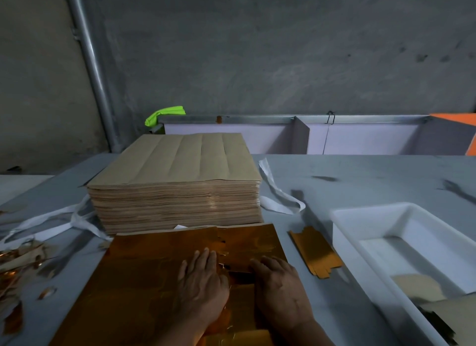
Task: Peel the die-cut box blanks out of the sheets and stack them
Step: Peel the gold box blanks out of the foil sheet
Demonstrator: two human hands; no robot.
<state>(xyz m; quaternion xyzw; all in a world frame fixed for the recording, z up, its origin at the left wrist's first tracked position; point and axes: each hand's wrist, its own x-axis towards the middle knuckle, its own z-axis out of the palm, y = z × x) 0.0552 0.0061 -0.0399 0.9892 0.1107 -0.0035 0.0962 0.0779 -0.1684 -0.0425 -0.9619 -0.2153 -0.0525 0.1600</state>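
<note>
A gold foil die-cut sheet (144, 276) lies flat on the table in front of me. My left hand (201, 284) presses flat on it with straight fingers. My right hand (279, 286) rests just to the right, fingers curled down onto a partly separated gold box blank (244, 253) at the sheet's right side. A peeled gold blank (315, 253) lies on the table to the right. Behind the sheet stands a tall stack of brown-backed sheets (175, 180).
A white plastic tray (373, 216) at the right holds brown and gold pieces. Gold scrap bits (15, 263) litter the left edge. White strapping bands (278, 196) trail around the stack. A grey table (373, 175) and a concrete wall lie beyond.
</note>
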